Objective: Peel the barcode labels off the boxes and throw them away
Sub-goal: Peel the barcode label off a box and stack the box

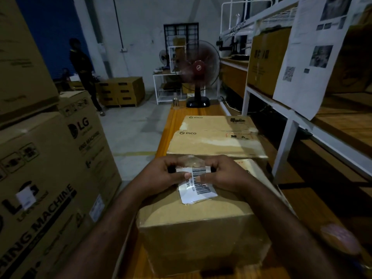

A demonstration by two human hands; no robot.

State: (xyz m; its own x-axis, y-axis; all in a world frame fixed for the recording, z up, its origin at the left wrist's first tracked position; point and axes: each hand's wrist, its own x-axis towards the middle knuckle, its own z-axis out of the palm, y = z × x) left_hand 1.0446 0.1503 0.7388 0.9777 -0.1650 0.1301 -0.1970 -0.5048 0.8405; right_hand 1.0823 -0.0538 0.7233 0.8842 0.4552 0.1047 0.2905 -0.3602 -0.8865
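Barcode label (198, 188) is half up off the closest box (201, 228), top edge pinched by both left hand (159, 174) and right hand (227, 176), bottom bit lying on the lid.

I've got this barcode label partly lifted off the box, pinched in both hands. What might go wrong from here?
The label appears stuck to the box at its lower end; a hard pull from the left hand and right hand might tear it, leaving paper behind. The clear tape at its upper edge could cling to your fingers. The fan beyond seems to be spinning and might blow the freed label away.
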